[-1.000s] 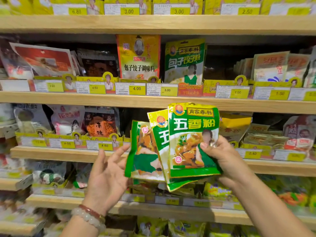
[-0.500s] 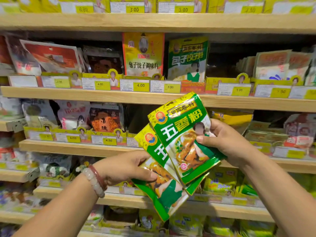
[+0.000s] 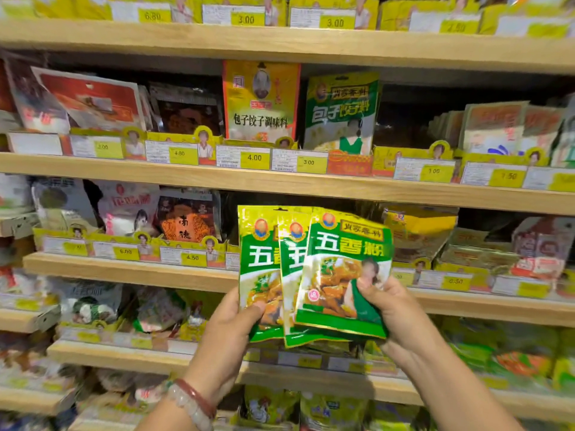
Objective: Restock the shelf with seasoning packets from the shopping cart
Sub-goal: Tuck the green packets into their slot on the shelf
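Three green and yellow seasoning packets [image 3: 339, 275] are fanned out upright in front of the wooden shelf [image 3: 130, 269]. My left hand [image 3: 230, 331] pinches the lower left corner of the leftmost packet, thumb on its front. My right hand [image 3: 395, 312] pinches the lower right of the front packet. The packets hang before a dark gap in the shelf row, between a dark orange packet [image 3: 186, 219] and yellow packets [image 3: 420, 231]. The shopping cart is out of view.
Wooden shelves run across the view, each fronted by yellow price tags [image 3: 255, 158]. Upright seasoning bags fill the rows, such as a yellow bag [image 3: 259, 101] and a green bag [image 3: 342, 113] above. Lower shelves hold more packets [image 3: 93, 303].
The tilted packets have been turned upright and lifted. My left hand came up from under them and now pinches the leftmost packet. The view shifted slightly left.
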